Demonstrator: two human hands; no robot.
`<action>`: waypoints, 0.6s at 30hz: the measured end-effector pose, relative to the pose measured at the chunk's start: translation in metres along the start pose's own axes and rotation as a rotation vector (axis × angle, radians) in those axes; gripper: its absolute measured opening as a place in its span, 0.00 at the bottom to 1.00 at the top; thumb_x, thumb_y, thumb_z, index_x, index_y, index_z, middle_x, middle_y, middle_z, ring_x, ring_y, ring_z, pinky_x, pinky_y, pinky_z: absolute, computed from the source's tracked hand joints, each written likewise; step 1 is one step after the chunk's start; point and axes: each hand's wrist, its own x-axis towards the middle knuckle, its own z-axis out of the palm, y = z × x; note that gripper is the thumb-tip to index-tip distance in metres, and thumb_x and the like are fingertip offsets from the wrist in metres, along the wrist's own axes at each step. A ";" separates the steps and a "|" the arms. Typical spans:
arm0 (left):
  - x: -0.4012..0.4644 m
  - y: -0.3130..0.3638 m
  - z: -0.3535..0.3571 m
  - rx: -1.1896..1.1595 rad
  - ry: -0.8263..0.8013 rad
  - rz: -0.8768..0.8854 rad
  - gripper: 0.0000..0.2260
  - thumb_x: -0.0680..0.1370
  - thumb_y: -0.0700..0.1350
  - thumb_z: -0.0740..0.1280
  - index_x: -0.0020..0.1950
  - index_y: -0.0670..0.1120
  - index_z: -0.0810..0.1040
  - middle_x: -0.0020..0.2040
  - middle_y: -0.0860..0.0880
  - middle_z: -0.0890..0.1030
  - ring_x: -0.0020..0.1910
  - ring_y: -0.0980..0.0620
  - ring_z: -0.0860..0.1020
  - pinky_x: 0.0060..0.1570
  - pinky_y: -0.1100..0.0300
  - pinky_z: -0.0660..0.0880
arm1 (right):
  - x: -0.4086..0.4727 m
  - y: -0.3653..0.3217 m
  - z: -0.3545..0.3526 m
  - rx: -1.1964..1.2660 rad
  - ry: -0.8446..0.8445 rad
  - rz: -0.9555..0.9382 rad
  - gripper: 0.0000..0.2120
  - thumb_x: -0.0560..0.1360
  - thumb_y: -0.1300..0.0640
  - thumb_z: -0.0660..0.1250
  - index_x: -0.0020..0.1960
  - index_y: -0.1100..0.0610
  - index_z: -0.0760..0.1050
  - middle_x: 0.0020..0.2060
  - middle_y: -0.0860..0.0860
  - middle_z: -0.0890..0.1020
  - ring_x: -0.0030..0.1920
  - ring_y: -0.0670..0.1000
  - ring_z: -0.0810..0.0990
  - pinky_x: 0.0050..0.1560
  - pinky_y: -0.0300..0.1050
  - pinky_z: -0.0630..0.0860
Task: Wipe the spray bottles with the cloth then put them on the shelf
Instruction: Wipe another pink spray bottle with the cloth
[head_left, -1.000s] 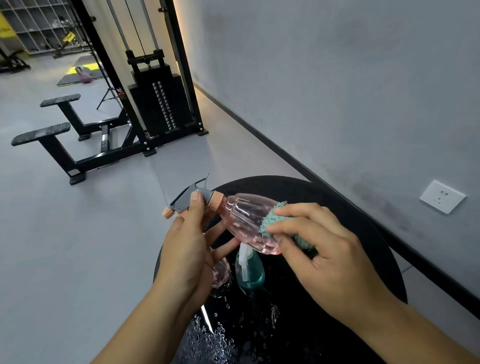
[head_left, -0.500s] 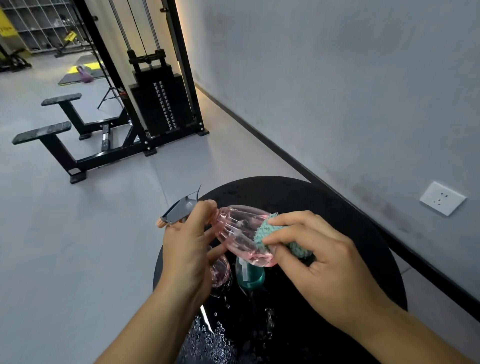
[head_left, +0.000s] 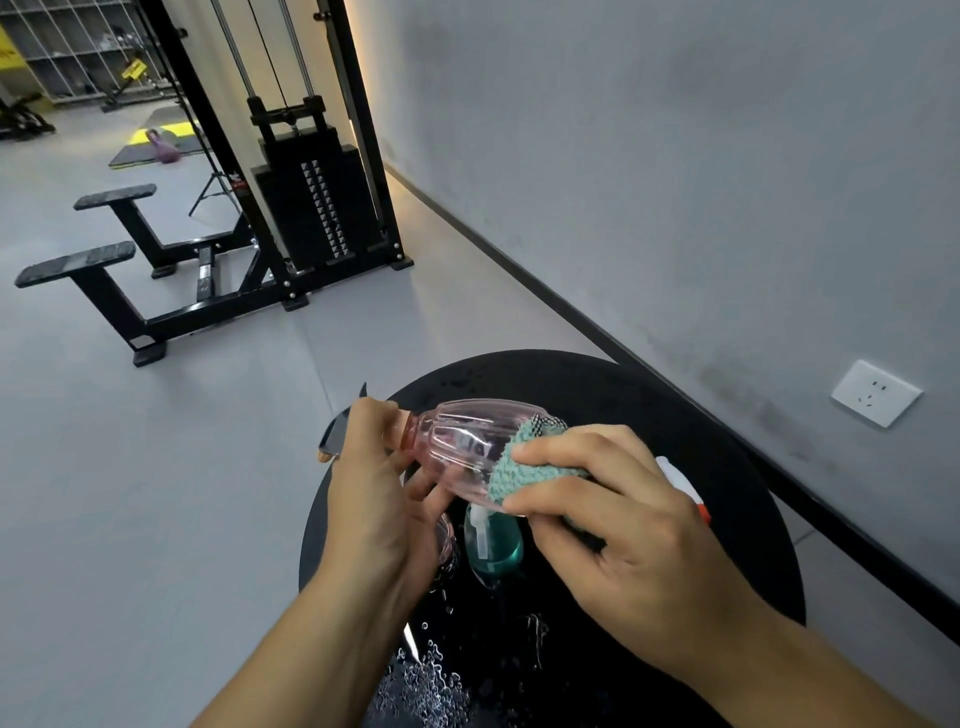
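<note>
Pink spray bottle lay tilted, ribbed, clear, no legible label.
Left hand gripped its neck at nine o'clock; right hand pinched teal cloth against it.

- Grey wall seen at 1–3 o'clock; black skirting run along its base.
- White socket mounted on wall at 3 o'clock.
- Grey floor spread at 9 o'clock, matt finish.
- Black cable machine w/ weight stack stood at 11 o'clock by wall; warm light strip seen behind its frame.
- Two black padded supports set at 10 o'clock.
- Yellow-edged mat & purple kettlebell laid far at 11 o'clock.
- Round black table at 5 o'clock, wet w/ droplets.
</note>
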 end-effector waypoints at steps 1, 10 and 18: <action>-0.002 0.000 0.003 -0.003 0.005 -0.010 0.11 0.78 0.51 0.70 0.40 0.48 0.76 0.38 0.47 0.80 0.39 0.47 0.81 0.45 0.50 0.82 | 0.000 0.000 0.000 0.001 0.009 -0.003 0.08 0.74 0.65 0.76 0.49 0.53 0.87 0.57 0.47 0.83 0.61 0.50 0.79 0.62 0.33 0.71; -0.003 0.006 0.012 0.108 -0.073 -0.019 0.10 0.81 0.51 0.71 0.47 0.45 0.78 0.41 0.46 0.87 0.44 0.44 0.87 0.46 0.49 0.87 | -0.003 0.013 -0.006 0.017 0.044 0.020 0.08 0.75 0.67 0.75 0.49 0.55 0.87 0.57 0.48 0.82 0.60 0.54 0.79 0.60 0.43 0.76; -0.002 0.004 0.009 0.150 -0.057 -0.072 0.09 0.81 0.48 0.72 0.52 0.43 0.78 0.43 0.43 0.87 0.40 0.42 0.88 0.39 0.50 0.85 | -0.007 0.022 -0.005 -0.006 0.011 0.040 0.09 0.76 0.66 0.75 0.53 0.55 0.86 0.57 0.47 0.82 0.61 0.52 0.79 0.61 0.45 0.78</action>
